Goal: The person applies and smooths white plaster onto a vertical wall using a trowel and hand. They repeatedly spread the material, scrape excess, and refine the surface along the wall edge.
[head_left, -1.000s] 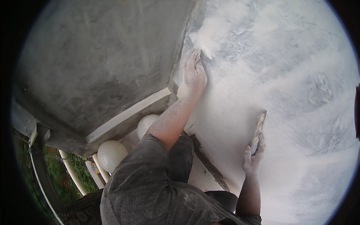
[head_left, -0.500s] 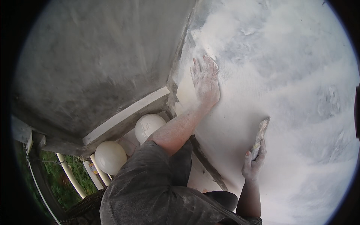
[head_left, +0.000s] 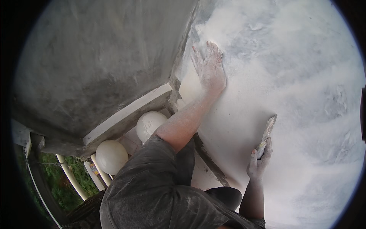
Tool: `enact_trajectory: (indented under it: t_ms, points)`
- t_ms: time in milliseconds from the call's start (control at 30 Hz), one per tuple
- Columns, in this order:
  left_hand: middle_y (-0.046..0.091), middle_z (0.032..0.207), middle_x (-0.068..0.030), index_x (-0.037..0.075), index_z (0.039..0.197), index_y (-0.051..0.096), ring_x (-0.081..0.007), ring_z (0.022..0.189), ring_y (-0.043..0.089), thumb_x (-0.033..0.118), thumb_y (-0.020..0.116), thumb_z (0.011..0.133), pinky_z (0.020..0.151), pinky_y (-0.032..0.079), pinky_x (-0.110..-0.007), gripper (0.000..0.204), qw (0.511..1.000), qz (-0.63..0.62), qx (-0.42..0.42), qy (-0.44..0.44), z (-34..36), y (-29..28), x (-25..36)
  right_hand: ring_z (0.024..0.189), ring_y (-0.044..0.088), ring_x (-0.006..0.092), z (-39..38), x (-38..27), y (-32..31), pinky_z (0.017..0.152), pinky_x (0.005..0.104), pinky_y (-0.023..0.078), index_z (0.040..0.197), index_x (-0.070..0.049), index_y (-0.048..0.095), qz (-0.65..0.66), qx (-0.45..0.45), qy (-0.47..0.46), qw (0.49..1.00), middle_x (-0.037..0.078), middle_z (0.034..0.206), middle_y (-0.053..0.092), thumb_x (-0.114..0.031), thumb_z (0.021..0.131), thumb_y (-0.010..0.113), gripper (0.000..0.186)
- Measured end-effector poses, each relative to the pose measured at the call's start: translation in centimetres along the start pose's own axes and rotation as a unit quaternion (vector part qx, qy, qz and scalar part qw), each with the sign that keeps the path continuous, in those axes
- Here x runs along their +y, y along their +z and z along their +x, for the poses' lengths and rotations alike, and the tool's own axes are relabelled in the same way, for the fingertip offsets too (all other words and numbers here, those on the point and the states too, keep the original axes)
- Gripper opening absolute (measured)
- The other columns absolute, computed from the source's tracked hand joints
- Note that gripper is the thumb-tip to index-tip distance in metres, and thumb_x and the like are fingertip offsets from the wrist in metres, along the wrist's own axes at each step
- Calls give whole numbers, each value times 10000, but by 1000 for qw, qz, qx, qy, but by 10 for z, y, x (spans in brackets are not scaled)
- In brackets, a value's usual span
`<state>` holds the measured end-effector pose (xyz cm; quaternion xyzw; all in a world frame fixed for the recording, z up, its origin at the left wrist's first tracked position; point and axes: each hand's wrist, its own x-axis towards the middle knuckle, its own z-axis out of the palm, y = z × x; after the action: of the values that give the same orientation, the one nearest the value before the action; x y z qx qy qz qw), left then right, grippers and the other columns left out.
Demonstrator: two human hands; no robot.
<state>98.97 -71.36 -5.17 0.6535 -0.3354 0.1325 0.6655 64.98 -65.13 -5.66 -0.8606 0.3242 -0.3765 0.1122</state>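
Against the white-coated wall (head_left: pixel 244 91), my left hand (head_left: pixel 210 70) lies flat with its fingers stretched out and spread, close to the corner with the grey wall. White dust covers it and the forearm. Whether something thin lies under the palm is hidden. Lower and to the right, my right hand (head_left: pixel 260 160) is closed round a putty knife (head_left: pixel 268 129), its smeared blade pointing up. The knife is near the white wall; I cannot tell whether it touches.
A grey plastered wall (head_left: pixel 110 57) meets the white one at the upper left. Below it runs a pale ledge (head_left: pixel 126 112). Two white round globes (head_left: pixel 111 157) sit beside my left arm. Pale railing bars (head_left: pixel 72 177) with greenery behind are at the lower left.
My left hand has slid up the white wall, its fingers more spread. The right hand has risen slightly with the putty knife still in it.
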Motion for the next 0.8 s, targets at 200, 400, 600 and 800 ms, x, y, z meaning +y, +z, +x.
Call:
enact_trajectory:
  t_ms: [200,400,600,800]
  points:
    - [469,1570,-154,40,1524,475,-428,1572,122,186,439,1093,1277,80,-540,456,998,-56,21,-35,6,4,-1,1373,472,401,2,1,1,1134,486,380,1538,70,336,11,-2,1,1000,278,1496,464,-284,1029,609,677]
    - [369,1649,-126,75,1545,460,-420,1586,55,192,429,1096,1270,-25,-562,466,1000,-6,12,13,13,0,-2,1378,470,396,3,-1,-2,1142,480,378,1549,69,321,19,-9,31,999,276,1506,453,-325,1026,621,720]
    - [371,1651,-109,72,1533,479,-416,1585,65,208,434,1096,1270,-2,-566,460,999,-37,11,1,16,-7,1,1370,479,381,1,1,-6,1137,476,381,1549,67,314,44,-12,28,999,265,1493,458,-294,1024,641,716]
    - [365,1656,-96,67,1540,466,-394,1589,70,216,440,1097,1276,19,-556,469,998,-43,27,-25,21,-7,4,1269,552,369,1,-2,-24,1050,471,452,1539,54,327,-18,43,-29,998,257,1411,502,-246,1012,671,697]
